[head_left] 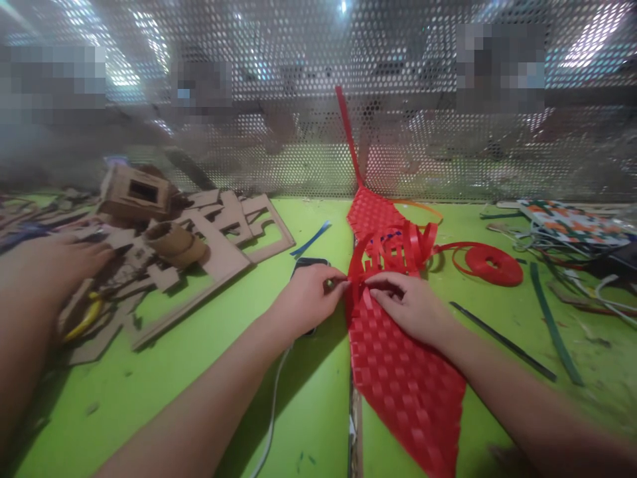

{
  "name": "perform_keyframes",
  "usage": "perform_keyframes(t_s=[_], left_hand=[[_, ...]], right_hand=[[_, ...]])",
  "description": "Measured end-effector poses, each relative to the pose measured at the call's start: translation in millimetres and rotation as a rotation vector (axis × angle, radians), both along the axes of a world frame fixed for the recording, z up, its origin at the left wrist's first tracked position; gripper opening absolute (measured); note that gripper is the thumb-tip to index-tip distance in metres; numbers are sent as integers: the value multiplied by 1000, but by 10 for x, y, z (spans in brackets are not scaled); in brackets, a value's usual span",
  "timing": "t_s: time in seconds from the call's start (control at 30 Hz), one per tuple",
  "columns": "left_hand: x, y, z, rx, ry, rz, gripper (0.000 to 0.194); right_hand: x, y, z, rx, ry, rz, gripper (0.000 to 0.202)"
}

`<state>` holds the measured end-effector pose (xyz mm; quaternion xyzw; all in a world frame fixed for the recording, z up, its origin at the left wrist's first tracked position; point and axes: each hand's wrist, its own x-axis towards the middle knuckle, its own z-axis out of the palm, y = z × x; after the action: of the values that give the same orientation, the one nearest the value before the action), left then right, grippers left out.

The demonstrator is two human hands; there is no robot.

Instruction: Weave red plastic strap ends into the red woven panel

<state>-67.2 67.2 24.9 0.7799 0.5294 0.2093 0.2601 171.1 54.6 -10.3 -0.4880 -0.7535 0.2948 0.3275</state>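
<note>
A long red woven strip mat [398, 372] lies across the middle of the green table, its near end pointing toward me. Partway up it, loose red strips stand in loops above the weave. At the mat's left edge, my left hand [313, 295] pinches a red strip [356, 262] between thumb and fingertips. My right hand [408, 302] rests on the weave, thumb and fingers closed close to the same strip; what lies between its fingertips is too small to make out. A roll of red strip [492, 264] sits to the right.
Cardboard cut-outs [219, 245] and a cardboard ring [174, 244] are heaped at left, where another person's hand [64, 265] reaches in. A phone with a white cable [273, 411] lies behind my left hand. Dark strips [552, 325] and a multicoloured woven piece [572, 222] lie right. A perforated metal screen [279, 139] stands behind.
</note>
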Motion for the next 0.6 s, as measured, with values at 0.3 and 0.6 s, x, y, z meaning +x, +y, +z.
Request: perform_keyframes(t_s=[0.3, 0.6], left_hand=[[109, -148, 59, -16, 76, 60, 28], [119, -102, 24, 88, 197, -7, 25]], right_hand=[[-4, 51, -105, -104, 136, -22, 9], [-4, 49, -117, -155, 134, -5, 11]])
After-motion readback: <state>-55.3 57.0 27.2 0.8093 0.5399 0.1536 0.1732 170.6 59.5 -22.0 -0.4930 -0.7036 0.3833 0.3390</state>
